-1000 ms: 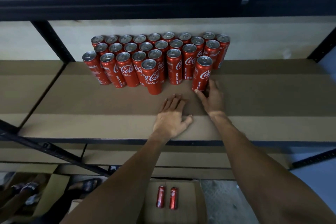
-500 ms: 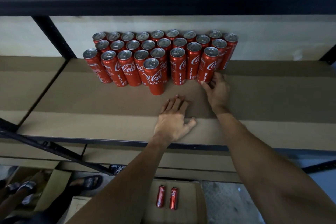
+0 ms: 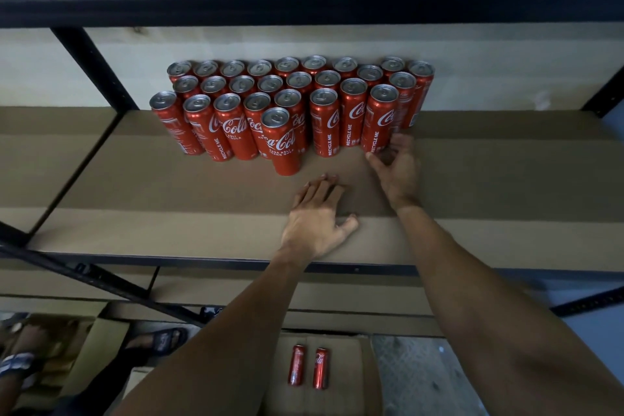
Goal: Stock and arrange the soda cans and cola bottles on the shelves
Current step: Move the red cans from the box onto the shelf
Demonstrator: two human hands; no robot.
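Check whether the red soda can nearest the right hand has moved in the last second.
Yes. The red soda can slid back toward the pale wall, into line with the front row.

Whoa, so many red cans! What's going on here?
Someone is stocking red cans on a shelf. Their right hand is at the foot of the end can in the front row, and their left hand rests flat on the shelf. A lone can stands in front of the rows. Down below, two more cans lie in a box.
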